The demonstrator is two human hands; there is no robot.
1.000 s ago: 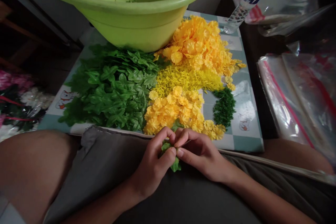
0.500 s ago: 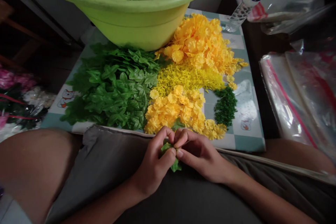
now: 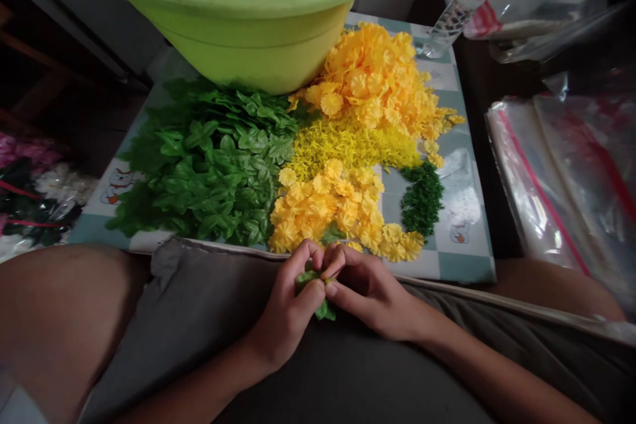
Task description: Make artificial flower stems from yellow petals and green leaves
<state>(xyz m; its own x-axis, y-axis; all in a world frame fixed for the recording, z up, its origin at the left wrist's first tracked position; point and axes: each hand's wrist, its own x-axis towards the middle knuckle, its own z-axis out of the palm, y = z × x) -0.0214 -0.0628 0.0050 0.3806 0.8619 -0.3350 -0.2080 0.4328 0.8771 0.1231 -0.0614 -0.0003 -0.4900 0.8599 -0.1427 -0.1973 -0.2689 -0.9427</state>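
Note:
Both of my hands meet over my lap, just in front of the board's near edge. My left hand [image 3: 285,305] and my right hand [image 3: 368,295] pinch a small green artificial leaf sprig [image 3: 311,281] between their fingers, and a thin yellow piece shows at the fingertips. Just beyond them lies a heap of orange-yellow artificial flowers [image 3: 328,212]. Further off are a larger orange-yellow flower heap [image 3: 368,79], fine yellow sprigs [image 3: 348,149], dark green sprigs [image 3: 422,202] and a big pile of green artificial leaves [image 3: 213,172].
These piles lie on a teal-and-white checked board [image 3: 462,258] across my grey-clad lap [image 3: 199,305]. A lime green plastic basin [image 3: 233,20] tilts at its far edge. A plastic water bottle [image 3: 460,10] and clear plastic bags [image 3: 561,179] lie right; bagged pink-and-white flowers [image 3: 34,185] lie left.
My hands and the sprig between them have shifted slightly left, and the sprig now sits a little higher in my fingers. The piles look unchanged.

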